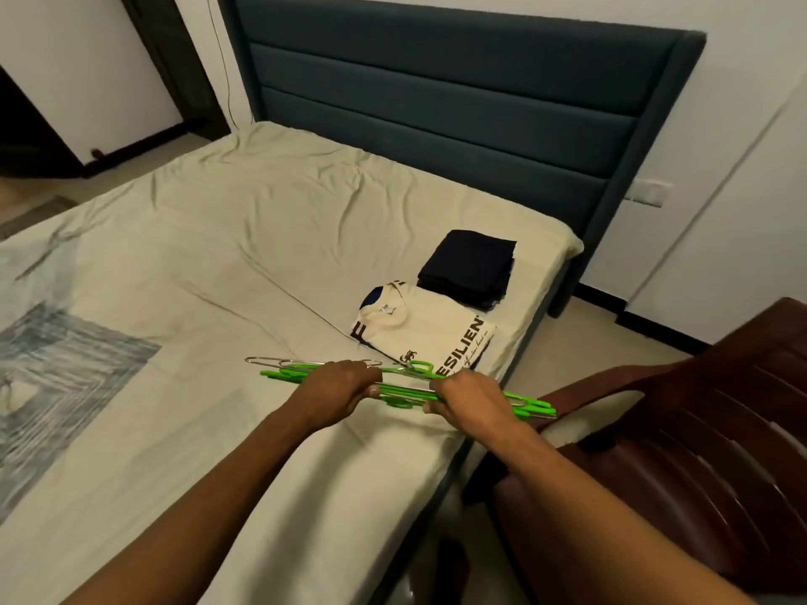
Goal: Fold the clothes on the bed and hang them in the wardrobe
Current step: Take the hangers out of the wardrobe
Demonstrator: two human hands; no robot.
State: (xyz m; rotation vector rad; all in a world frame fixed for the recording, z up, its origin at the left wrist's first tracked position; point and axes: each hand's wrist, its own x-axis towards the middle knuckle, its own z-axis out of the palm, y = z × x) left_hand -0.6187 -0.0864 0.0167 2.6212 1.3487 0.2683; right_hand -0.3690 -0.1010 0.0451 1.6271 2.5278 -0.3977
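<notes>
A bundle of green plastic hangers (286, 374) mixed with thin metal wire hangers lies across the near right part of the bed (209, 264). My left hand (338, 388) grips the bundle near its middle. My right hand (469, 397) grips it further right, fingers curled round the bars. Just beyond the hangers sits a folded cream T-shirt (430, 331) with dark lettering. Behind that T-shirt rests a folded stack of dark navy clothes (469, 266), near the bed's right edge.
A dark blue padded headboard (436, 102) stands at the back. A dark brown plastic chair (677, 451) crowds the bed's right side, close to my right forearm. White wall and wardrobe panels (742, 189) fill the right; a dark doorway opens at the far left.
</notes>
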